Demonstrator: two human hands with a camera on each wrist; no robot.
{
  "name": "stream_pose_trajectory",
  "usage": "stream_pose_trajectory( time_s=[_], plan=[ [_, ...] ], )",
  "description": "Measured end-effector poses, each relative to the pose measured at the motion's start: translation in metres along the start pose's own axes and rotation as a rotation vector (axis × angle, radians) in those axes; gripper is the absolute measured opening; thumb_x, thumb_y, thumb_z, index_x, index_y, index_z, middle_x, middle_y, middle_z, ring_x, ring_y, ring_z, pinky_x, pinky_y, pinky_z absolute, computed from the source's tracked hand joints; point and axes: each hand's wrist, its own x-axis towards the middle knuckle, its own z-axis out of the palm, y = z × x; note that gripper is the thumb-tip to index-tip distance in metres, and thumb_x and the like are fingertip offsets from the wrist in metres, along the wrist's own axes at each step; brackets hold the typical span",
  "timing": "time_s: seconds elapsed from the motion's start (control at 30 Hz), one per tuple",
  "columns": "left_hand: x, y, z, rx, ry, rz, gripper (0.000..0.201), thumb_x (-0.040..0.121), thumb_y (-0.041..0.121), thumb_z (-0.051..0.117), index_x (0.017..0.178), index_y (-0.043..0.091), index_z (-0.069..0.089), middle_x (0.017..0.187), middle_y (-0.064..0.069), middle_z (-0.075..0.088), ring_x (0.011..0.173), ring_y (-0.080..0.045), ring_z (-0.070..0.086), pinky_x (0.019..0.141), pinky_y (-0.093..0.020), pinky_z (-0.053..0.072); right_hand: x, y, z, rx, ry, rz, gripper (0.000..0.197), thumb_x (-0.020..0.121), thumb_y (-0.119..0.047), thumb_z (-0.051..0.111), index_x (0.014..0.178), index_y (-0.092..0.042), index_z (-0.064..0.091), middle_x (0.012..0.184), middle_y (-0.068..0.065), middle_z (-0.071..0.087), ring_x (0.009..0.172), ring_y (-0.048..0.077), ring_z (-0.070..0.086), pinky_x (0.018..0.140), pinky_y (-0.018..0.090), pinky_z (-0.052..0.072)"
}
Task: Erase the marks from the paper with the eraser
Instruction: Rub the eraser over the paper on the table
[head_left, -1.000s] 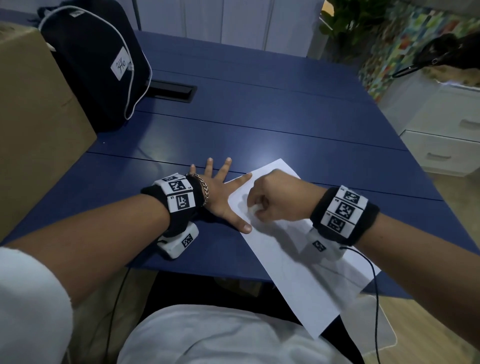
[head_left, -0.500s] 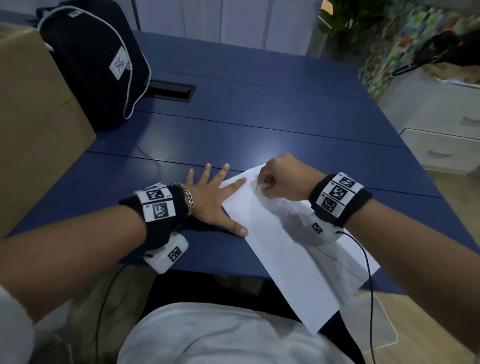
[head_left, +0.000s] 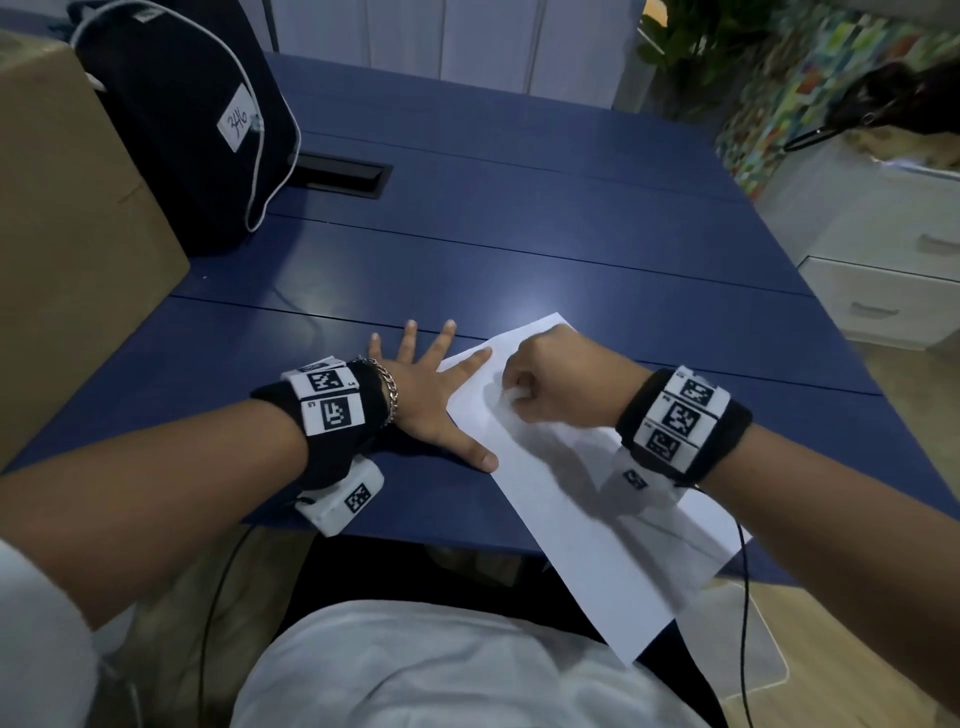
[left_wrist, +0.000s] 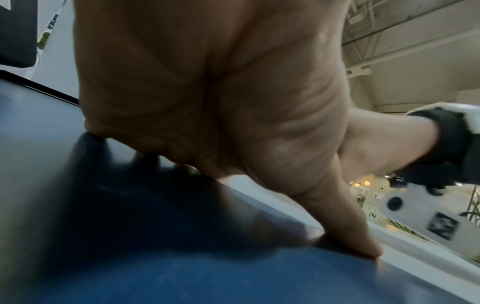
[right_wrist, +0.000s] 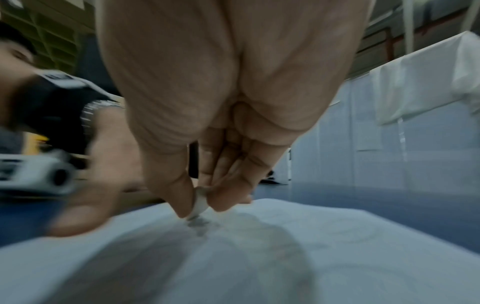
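Note:
A white sheet of paper (head_left: 576, 525) lies slanted on the blue table (head_left: 519, 249), its near corner hanging over the front edge. My right hand (head_left: 550, 387) pinches a small white eraser (right_wrist: 200, 202) between thumb and fingers, its tip on the paper (right_wrist: 233, 257) over a grey smudge (right_wrist: 198, 224). Faint pencil loops show on the sheet to the right of it. My left hand (head_left: 431, 384) lies flat with fingers spread, the index finger and thumb pressing the paper's left edge. In the left wrist view the thumb (left_wrist: 345, 226) presses at the paper's edge.
A dark backpack (head_left: 197, 119) with a white label and a cardboard box (head_left: 67, 249) stand at the table's left. A black cable hatch (head_left: 343, 174) is set in the table behind. White drawers (head_left: 883, 280) stand to the right. A cable hangs from my right wrist.
My right hand has slid the eraser up the sheet and back down a little, rubbing. My left hand has stayed flat on the paper's edge, shifting slightly.

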Motion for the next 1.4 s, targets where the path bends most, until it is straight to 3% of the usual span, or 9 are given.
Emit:
stream_pose_trajectory(
  time_s=[0.13,0.3,0.47,0.63,0.73,0.83,0.93,1.07,1.4],
  plan=[
    [0.001,-0.001,0.000,0.001,0.002,0.001,0.152,0.038,0.113,0.056,0.150,0.063,-0.034,0.161,0.011,-0.051,0.153,-0.043,-0.040,0.119,-0.076,-0.016,-0.007,-0.020,-0.001,0.010,-0.134,-0.116,0.015,0.082,-0.022,0.069,0.094,-0.021,0.078,0.085,-0.004,0.070,0.075,0.016,0.059,0.071,0.030,0.049],
    [-0.001,-0.003,-0.001,-0.024,-0.002,-0.004,0.151,0.040,0.111,0.059,0.151,0.064,-0.032,0.161,0.012,-0.051,0.152,-0.040,-0.042,0.119,-0.075,-0.018,0.021,0.010,-0.008,0.000,0.022,0.062,0.004,0.077,-0.026,0.068,0.080,-0.028,0.070,0.071,-0.010,0.063,0.073,0.018,0.057,0.073,0.038,0.057],
    [0.001,0.000,-0.001,-0.006,0.000,-0.001,0.154,0.037,0.111,0.058,0.152,0.062,-0.033,0.163,0.010,-0.049,0.153,-0.043,-0.040,0.119,-0.076,-0.018,0.002,-0.026,0.000,0.045,-0.124,-0.120,0.006,0.080,-0.024,0.073,0.084,-0.024,0.077,0.076,-0.010,0.069,0.067,0.009,0.054,0.068,0.026,0.049],
    [0.000,0.002,-0.002,0.002,-0.018,-0.015,0.154,0.039,0.111,0.058,0.152,0.060,-0.034,0.162,0.010,-0.050,0.153,-0.041,-0.040,0.120,-0.075,-0.017,0.027,0.011,-0.011,0.031,0.022,0.095,0.013,0.080,-0.023,0.073,0.092,-0.021,0.079,0.080,-0.006,0.073,0.080,0.021,0.068,0.075,0.037,0.059],
    [0.000,0.003,-0.003,-0.001,-0.026,-0.016,0.155,0.042,0.110,0.061,0.152,0.059,-0.035,0.161,0.010,-0.051,0.152,-0.042,-0.042,0.119,-0.076,-0.018,0.022,-0.005,-0.004,-0.022,0.033,0.031,0.013,0.076,-0.030,0.069,0.085,-0.024,0.076,0.074,-0.007,0.071,0.073,0.020,0.067,0.070,0.037,0.059],
    [0.000,0.003,-0.004,0.010,-0.022,-0.018,0.156,0.042,0.110,0.060,0.153,0.056,-0.036,0.162,0.010,-0.051,0.153,-0.043,-0.040,0.119,-0.076,-0.017,0.014,-0.018,0.002,0.010,-0.089,-0.062,0.010,0.079,-0.028,0.072,0.086,-0.024,0.077,0.077,-0.008,0.073,0.071,0.016,0.065,0.071,0.032,0.054],
    [-0.002,0.004,-0.004,0.012,-0.029,-0.026,0.157,0.043,0.109,0.061,0.154,0.054,-0.036,0.161,0.010,-0.051,0.153,-0.042,-0.040,0.119,-0.075,-0.018,0.024,0.007,-0.009,0.022,-0.011,0.060,0.010,0.080,-0.024,0.074,0.089,-0.023,0.078,0.081,-0.007,0.074,0.079,0.020,0.066,0.075,0.036,0.058],
    [-0.001,0.001,-0.003,-0.015,-0.022,-0.018,0.159,0.040,0.110,0.060,0.153,0.054,-0.036,0.160,0.011,-0.052,0.151,-0.041,-0.042,0.119,-0.075,-0.020,0.028,0.039,-0.023,0.132,0.108,0.198,0.010,0.083,-0.023,0.077,0.092,-0.019,0.080,0.082,-0.008,0.075,0.085,0.020,0.072,0.075,0.030,0.057],
    [0.002,0.001,-0.001,-0.013,-0.009,-0.005,0.156,0.039,0.111,0.060,0.151,0.060,-0.036,0.159,0.009,-0.054,0.151,-0.043,-0.042,0.118,-0.076,-0.018,0.026,0.021,-0.006,0.134,0.053,0.114,0.007,0.081,-0.020,0.074,0.087,-0.022,0.076,0.075,-0.010,0.070,0.069,0.010,0.061,0.069,0.031,0.054]
  ],
)
